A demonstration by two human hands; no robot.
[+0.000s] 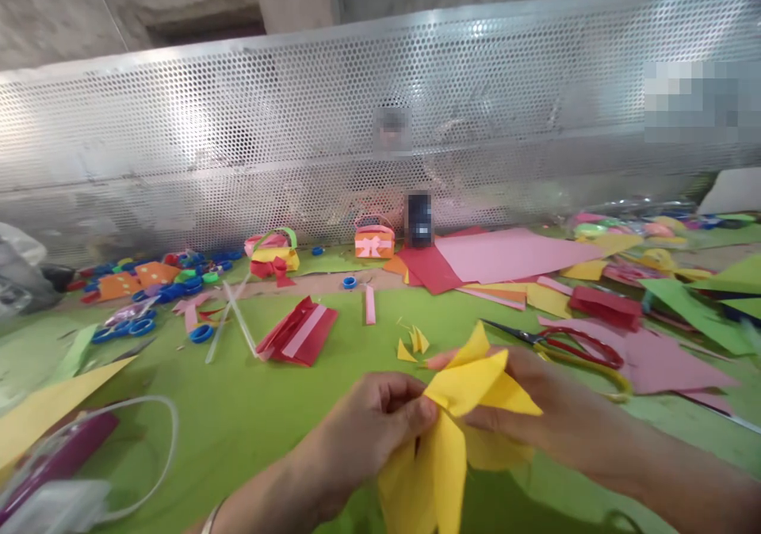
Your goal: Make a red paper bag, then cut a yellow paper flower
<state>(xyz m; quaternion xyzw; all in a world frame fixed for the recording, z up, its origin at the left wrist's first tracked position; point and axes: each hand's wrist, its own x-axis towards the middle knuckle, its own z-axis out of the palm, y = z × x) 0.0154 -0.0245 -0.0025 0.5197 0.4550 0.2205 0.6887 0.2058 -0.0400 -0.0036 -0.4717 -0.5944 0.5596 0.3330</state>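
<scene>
Between my two hands is a yellow folded paper bow, with pointed loops at the top and long tails hanging down. My left hand pinches it near its middle from the left, thumb on the front. Fingers of my right hand close on it from behind and the right, partly hidden by the paper. Small yellow paper scraps lie on the green table just beyond. Scissors with red and yellow handles rest behind my right hand. A red folded paper bag with a pink strip lies to the left.
Finished little paper bags, one yellow and one orange, stand near the perforated metal panel. Coloured sheets, such as a pink one, spread at right. Blue tape rings, glue sticks and a white cable are at left.
</scene>
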